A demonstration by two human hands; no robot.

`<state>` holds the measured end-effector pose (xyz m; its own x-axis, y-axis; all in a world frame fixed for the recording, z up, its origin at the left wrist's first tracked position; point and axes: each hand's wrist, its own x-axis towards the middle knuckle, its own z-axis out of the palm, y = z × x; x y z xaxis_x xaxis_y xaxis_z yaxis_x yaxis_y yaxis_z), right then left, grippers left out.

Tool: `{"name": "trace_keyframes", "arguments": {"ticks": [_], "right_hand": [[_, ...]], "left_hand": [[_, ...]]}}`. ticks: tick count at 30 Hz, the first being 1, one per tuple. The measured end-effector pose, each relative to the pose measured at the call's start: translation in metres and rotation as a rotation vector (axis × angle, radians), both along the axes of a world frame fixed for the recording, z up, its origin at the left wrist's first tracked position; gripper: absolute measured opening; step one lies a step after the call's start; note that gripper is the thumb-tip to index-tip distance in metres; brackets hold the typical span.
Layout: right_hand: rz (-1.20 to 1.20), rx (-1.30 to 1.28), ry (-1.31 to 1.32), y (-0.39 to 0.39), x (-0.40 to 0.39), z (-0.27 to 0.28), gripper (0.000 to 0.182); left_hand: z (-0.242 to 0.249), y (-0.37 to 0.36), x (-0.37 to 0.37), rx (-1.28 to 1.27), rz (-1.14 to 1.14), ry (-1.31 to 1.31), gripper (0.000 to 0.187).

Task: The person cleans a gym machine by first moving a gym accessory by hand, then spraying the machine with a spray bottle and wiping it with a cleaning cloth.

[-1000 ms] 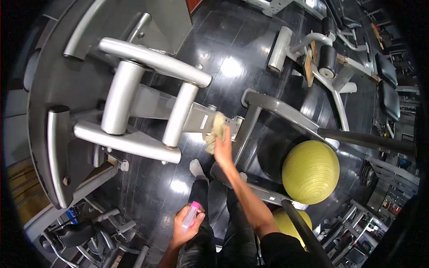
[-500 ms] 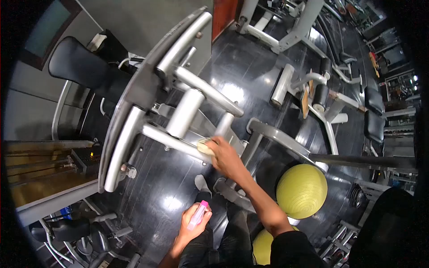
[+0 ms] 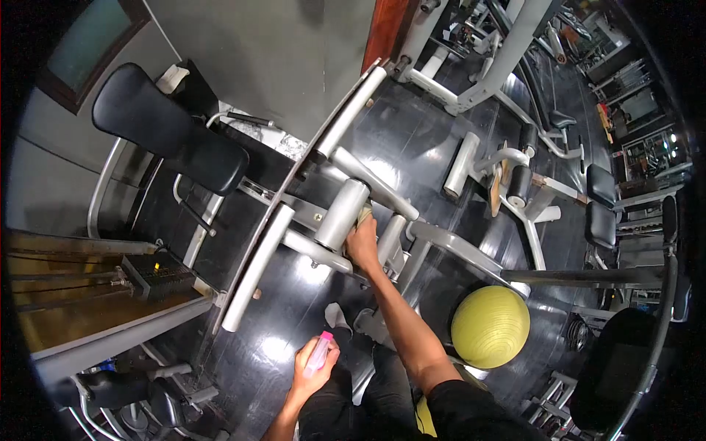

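Note:
My left hand (image 3: 312, 371), low in the view, is wrapped round a pink bottle (image 3: 318, 356) with a bright pink cap. My right hand (image 3: 361, 242) reaches into the silver frame (image 3: 316, 252) of a gym machine, beside its thick pale cylinder (image 3: 343, 214). A light yellowish cloth (image 3: 365, 213) shows at the fingers of that hand, which hide most of it. Long silver tubes (image 3: 257, 268) run along the edge of the machine's tilted plate.
A black padded seat (image 3: 202, 158) stands at the left, above a weight stack (image 3: 154, 275). A yellow-green exercise ball (image 3: 490, 326) sits at the right. More machines with black pads (image 3: 601, 225) line the far right. Grey bars (image 3: 448, 246) cross beside my right arm.
My right hand with the cloth has moved from the lower frame bar to beside the thick cylinder. The plate with the long tubes has swung and shows more edge-on. My left hand still holds the bottle.

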<state>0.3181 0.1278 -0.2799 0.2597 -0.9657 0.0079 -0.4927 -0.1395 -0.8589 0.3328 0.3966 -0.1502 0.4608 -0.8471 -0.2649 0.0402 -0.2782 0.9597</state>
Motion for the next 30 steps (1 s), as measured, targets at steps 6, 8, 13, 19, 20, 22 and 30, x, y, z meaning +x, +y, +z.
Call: {"name": "trace_keyframes", "arguments": {"ticks": [6,8,13,19,20,22,30], "right_hand": [[-0.01,0.462,0.283,-0.018,-0.006,0.003,0.031],[-0.149,0.333,0.141,-0.01,-0.008,0.011,0.032],[-0.046,0.329,-0.167,0.002,-0.03,0.041,0.035],[-0.381,-0.038,-0.386,-0.026,-0.038,0.09,0.04],[-0.373,-0.035,-0.391,-0.034,-0.033,0.093,0.04],[0.029,-0.462,0.252,-0.041,-0.026,0.097,0.049],[0.155,-0.441,0.415,-0.046,-0.035,0.083,0.043]], "left_hand": [[0.001,-0.001,0.023,0.072,-0.02,0.065,0.009],[0.003,-0.003,0.028,0.077,-0.034,0.016,0.009],[0.013,-0.01,0.031,0.024,-0.045,-0.017,0.007],[0.007,-0.006,0.024,0.06,0.011,0.091,0.007],[0.009,-0.009,0.024,0.028,-0.001,0.033,0.007],[0.01,-0.005,0.021,0.006,-0.008,-0.027,0.007],[0.024,-0.003,0.015,0.038,0.0,0.098,0.007]]}}
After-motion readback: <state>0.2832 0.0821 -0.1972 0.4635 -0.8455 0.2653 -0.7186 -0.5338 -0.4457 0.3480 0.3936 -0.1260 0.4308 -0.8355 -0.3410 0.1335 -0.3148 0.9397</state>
